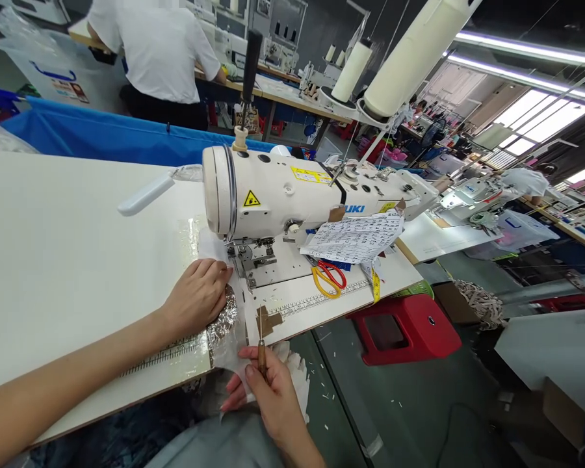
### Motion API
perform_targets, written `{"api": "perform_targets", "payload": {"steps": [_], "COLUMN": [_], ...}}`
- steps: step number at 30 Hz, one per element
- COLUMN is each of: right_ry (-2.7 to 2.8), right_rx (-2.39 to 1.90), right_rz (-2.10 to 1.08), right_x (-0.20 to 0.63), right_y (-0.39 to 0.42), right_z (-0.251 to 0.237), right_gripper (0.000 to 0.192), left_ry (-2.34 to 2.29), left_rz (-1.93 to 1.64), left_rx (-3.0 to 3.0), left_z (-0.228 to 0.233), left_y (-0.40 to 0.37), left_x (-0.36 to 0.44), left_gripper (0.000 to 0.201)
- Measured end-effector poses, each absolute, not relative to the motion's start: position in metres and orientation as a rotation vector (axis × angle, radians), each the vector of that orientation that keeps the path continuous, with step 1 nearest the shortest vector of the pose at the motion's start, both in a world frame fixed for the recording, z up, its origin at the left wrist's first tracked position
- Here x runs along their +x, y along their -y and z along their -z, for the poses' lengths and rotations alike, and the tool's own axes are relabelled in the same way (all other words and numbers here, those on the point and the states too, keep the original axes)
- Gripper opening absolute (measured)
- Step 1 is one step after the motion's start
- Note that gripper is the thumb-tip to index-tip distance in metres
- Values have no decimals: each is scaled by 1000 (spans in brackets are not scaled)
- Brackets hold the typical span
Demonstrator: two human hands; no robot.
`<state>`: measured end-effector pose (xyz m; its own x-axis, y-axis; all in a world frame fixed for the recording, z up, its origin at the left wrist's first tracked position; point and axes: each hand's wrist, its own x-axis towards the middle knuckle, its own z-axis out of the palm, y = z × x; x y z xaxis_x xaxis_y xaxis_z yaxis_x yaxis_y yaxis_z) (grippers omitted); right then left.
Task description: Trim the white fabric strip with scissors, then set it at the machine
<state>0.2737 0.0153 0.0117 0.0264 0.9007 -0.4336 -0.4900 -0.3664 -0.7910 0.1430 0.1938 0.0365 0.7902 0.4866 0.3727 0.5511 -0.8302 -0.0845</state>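
Note:
My left hand [201, 294] lies on the table beside the presser foot, its fingers curled together onto a sheer white fabric [231, 348]. The fabric hangs over the table's front edge toward my lap. Below the edge, my right hand [275, 393] grips an awl [262, 354] with a wooden handle, its thin metal point upward. The fabric also passes by the fingers of that hand. Just beyond both hands stands a white sewing machine [273, 188]; its needle area is partly hidden by the machine head.
Red and yellow-handled scissors [329, 279] lie under a printed paper sheet [355, 237]. A ruler strip [316, 299] runs along the front edge. A red stool [409, 331] stands right of the table. Behind are a blue cloth bin [112, 133] and a person in a white shirt [158, 52].

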Motion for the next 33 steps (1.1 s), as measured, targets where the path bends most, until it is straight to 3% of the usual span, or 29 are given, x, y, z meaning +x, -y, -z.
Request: {"api": "perform_targets", "payload": {"steps": [33], "right_ry": [503], "right_rx": [-1159], "right_rz": [-1609], "right_x": [280], "right_y": [-27], "right_z": [-27], "right_gripper": [53], "left_ry": [795], "left_rz": [541], "left_rx": [-2894], "left_z": [-30], "left_y": [-194], "left_x": [145], "left_gripper": [36]}}
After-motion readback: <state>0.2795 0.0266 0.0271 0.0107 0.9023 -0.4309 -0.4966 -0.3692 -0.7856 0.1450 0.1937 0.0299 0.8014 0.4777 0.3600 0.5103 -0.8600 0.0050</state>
